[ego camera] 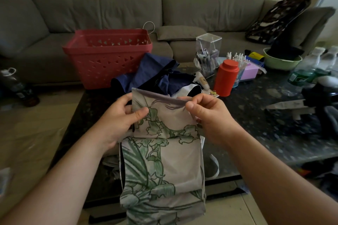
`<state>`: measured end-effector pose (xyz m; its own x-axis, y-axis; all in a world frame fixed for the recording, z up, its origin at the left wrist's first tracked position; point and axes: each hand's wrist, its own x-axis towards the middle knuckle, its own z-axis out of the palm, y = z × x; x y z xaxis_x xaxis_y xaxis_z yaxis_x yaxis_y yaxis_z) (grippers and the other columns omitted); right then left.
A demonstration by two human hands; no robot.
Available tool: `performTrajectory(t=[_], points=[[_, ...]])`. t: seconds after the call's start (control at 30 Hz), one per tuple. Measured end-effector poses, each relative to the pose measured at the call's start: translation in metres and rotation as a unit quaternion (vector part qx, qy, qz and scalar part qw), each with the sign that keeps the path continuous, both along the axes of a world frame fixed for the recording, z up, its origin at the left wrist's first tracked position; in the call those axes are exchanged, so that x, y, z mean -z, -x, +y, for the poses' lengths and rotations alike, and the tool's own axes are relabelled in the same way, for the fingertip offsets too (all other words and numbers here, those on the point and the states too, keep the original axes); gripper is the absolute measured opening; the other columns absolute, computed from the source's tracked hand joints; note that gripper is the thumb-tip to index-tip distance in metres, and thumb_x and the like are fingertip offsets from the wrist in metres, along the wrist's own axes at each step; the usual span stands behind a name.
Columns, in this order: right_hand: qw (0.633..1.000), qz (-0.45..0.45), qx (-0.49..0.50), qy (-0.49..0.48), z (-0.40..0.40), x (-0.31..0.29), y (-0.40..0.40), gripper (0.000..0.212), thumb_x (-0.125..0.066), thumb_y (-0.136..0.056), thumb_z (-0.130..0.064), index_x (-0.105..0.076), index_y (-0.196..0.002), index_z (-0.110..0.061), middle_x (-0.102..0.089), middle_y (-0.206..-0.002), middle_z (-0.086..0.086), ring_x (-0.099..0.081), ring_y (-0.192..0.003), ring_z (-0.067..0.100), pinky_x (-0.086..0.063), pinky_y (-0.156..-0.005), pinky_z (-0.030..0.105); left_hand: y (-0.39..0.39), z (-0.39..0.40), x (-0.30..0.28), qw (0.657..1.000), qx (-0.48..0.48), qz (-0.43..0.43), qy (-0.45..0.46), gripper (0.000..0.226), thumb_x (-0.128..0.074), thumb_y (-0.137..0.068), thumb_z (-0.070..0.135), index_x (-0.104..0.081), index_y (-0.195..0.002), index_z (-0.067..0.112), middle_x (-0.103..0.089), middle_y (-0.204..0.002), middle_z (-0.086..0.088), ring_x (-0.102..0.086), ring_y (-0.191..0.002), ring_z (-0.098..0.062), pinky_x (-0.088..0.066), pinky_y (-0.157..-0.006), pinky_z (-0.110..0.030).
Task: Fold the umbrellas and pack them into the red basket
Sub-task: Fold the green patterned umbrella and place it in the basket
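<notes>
A pale umbrella (162, 160) printed with green leaves hangs upright in front of me, its canopy gathered in flat folds. My left hand (117, 118) grips its upper left edge, thumb on the front. My right hand (206, 115) pinches the grey top hem at the upper right corner. Behind it a dark blue umbrella (155, 75) lies crumpled on the dark table (256, 118), with a white handle beside it. The red basket (108, 56) stands at the table's far left corner; I can see nothing inside it.
A red canister (225, 80), a clear pen holder (207, 55), small white bottles, a green bowl (281, 62) and water bottles crowd the table's right side. A grey sofa (109, 11) runs behind, with a dark patterned bag (278, 18) on it.
</notes>
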<state>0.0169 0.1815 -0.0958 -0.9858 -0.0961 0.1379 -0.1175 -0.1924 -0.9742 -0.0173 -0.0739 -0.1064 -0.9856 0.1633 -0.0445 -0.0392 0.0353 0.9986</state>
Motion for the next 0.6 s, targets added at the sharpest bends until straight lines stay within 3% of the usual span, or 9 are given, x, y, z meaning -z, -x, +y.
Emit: performTrajectory(t=[0.07, 0.17, 0.27, 0.37, 0.47, 0.53, 0.6], points=[[1.000, 0.003, 0.024, 0.017, 0.000, 0.001, -0.002, 0.029, -0.089, -0.072, -0.026, -0.063, -0.075, -0.013, -0.079, -0.100, 0.012, -0.064, -0.096, 0.033, -0.046, -0.083, 0.046, -0.001, -0.001, -0.002, 0.997, -0.010, 0.072, -0.015, 0.043, -0.077, -0.081, 0.029, -0.071, -0.124, 0.029, -0.079, -0.103, 0.000, -0.075, -0.100, -0.016, -0.057, -0.090, -0.029], [0.997, -0.035, 0.066, -0.009, 0.002, 0.004, -0.003, 0.025, -0.087, -0.078, -0.025, -0.064, -0.077, -0.015, -0.067, -0.075, 0.007, -0.054, -0.071, 0.027, -0.043, -0.074, 0.045, -0.004, 0.004, -0.006, 0.988, -0.051, 0.138, -0.041, 0.020, -0.070, -0.082, 0.034, -0.077, -0.098, 0.023, -0.076, -0.084, 0.010, -0.069, -0.085, -0.004, -0.056, -0.080, -0.018], [0.992, -0.076, 0.084, -0.050, 0.000, 0.003, -0.006, 0.032, -0.084, -0.081, -0.040, -0.071, -0.083, -0.010, -0.064, -0.085, 0.015, -0.051, -0.081, 0.033, -0.041, -0.078, 0.050, -0.005, 0.002, -0.005, 0.984, -0.082, 0.143, -0.062, 0.019, -0.068, -0.086, 0.035, -0.075, -0.096, 0.020, -0.075, -0.084, 0.007, -0.069, -0.087, -0.010, -0.057, -0.084, -0.025], [0.990, -0.101, 0.087, -0.055, -0.001, -0.001, -0.009, 0.035, -0.071, -0.095, -0.036, -0.072, -0.096, -0.001, -0.069, -0.091, 0.012, -0.061, -0.085, 0.030, -0.050, -0.077, 0.043, -0.006, -0.001, -0.003, 0.990, -0.045, 0.127, -0.042, 0.023, -0.072, -0.087, 0.030, -0.072, -0.109, 0.024, -0.077, -0.095, 0.001, -0.071, -0.093, -0.016, -0.058, -0.086, -0.029], [0.986, -0.097, 0.100, -0.087, -0.005, -0.003, -0.008, 0.050, -0.073, -0.088, -0.054, -0.074, -0.089, -0.005, -0.068, -0.085, 0.013, -0.057, -0.079, 0.028, -0.046, -0.075, 0.043, -0.009, 0.004, -0.001, 0.991, -0.035, 0.127, 0.014, 0.028, -0.077, -0.090, 0.015, -0.072, -0.115, 0.026, -0.080, -0.101, -0.001, -0.077, -0.096, -0.023, -0.063, -0.083, -0.035], [0.981, -0.087, 0.132, -0.112, -0.009, -0.001, -0.005, 0.043, -0.077, -0.089, -0.046, -0.069, -0.076, -0.006, -0.062, -0.075, 0.011, -0.053, -0.073, 0.025, -0.048, -0.072, 0.042, -0.010, 0.007, 0.000, 0.988, -0.062, 0.134, 0.038, 0.018, -0.076, -0.093, 0.013, -0.076, -0.106, 0.026, -0.080, -0.096, -0.009, -0.076, -0.093, -0.033, -0.063, -0.083, -0.049], [0.974, -0.078, 0.168, -0.133, -0.008, 0.001, -0.003, 0.031, -0.077, -0.092, -0.028, -0.069, -0.071, -0.007, -0.061, -0.066, 0.009, -0.053, -0.065, 0.022, -0.049, -0.066, 0.040, -0.010, 0.008, 0.000, 0.986, -0.093, 0.135, 0.034, 0.010, -0.076, -0.094, 0.017, -0.078, -0.097, 0.027, -0.079, -0.092, -0.013, -0.075, -0.091, -0.038, -0.062, -0.083, -0.053]])
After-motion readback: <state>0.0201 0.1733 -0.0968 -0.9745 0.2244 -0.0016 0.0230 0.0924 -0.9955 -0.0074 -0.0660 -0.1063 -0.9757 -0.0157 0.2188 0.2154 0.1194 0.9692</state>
